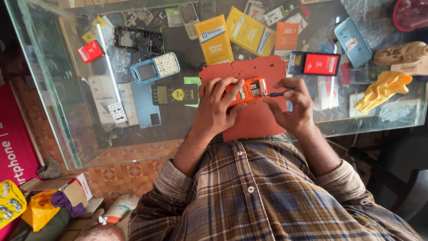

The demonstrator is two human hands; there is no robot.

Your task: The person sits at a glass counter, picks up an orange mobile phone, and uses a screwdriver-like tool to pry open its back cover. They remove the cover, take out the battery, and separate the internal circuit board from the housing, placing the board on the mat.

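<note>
Left hand (217,103) wraps an orange phone (246,90), back cover off, fingers clamped round its body; it sits over the red mat (258,120) at the near edge of the glass surface (71,129). Right hand (294,105) pinches a small blue-handled screwdriver (277,94), fingers together on the shaft, tip at the phone's right end. The step looks like work on a screw or catch at that end, though the tip itself is too small to read. The next move would call for steady pressure along the tool's axis, with the left hand bracing the shell.

Surface crowded: blue keypad phone (155,68) and a black frame (137,40) toward the far left, yellow boxes (232,33) at the far edge, yellow cloth (383,89) toward the right edge. Below, patterned tile floor (120,174) and a small carton (73,187).
</note>
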